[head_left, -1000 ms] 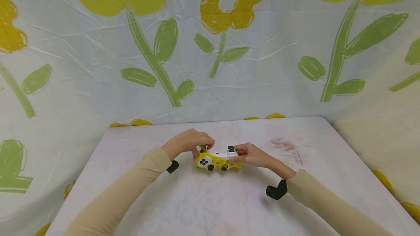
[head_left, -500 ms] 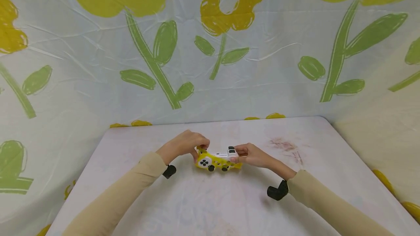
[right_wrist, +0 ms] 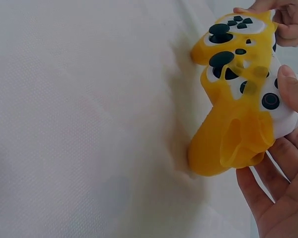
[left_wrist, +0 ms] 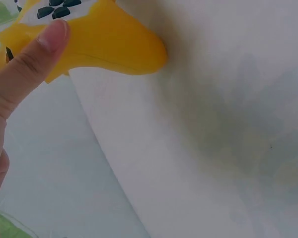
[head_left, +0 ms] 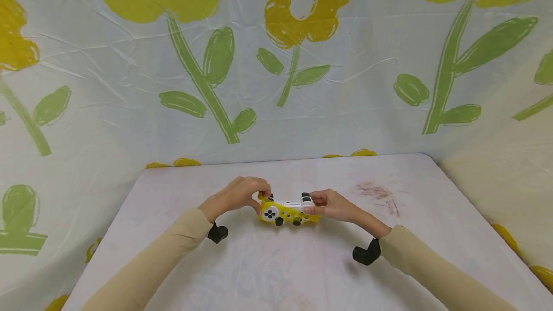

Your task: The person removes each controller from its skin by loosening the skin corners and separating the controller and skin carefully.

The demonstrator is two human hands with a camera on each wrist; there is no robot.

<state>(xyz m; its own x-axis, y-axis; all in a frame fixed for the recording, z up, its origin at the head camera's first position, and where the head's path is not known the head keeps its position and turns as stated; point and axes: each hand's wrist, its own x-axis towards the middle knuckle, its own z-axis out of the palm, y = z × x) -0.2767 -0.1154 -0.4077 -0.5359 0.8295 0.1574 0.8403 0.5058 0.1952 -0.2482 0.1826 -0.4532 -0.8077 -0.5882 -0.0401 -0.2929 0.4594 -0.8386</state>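
Note:
A white game controller with black buttons and sticks is held up between both hands in the head view. A yellow soft cover wraps the left grip and front; at the right end it bunches loose, baring white shell and a round black button. My left hand pinches the cover at the controller's left shoulder, thumb lying by the direction pad in the left wrist view. My right hand holds the right end, thumb on the bare white shell and fingers beneath, as the right wrist view shows.
The pale table lies under the hands, with reddish-brown smudges at the back right. Behind it hangs a white cloth printed with flowers. A black wrist mount hangs off the right sleeve, another off the left.
My left hand has shifted a little left and down, drawing the cover's edge at the left shoulder outward. The right hand and the controller stay nearly still.

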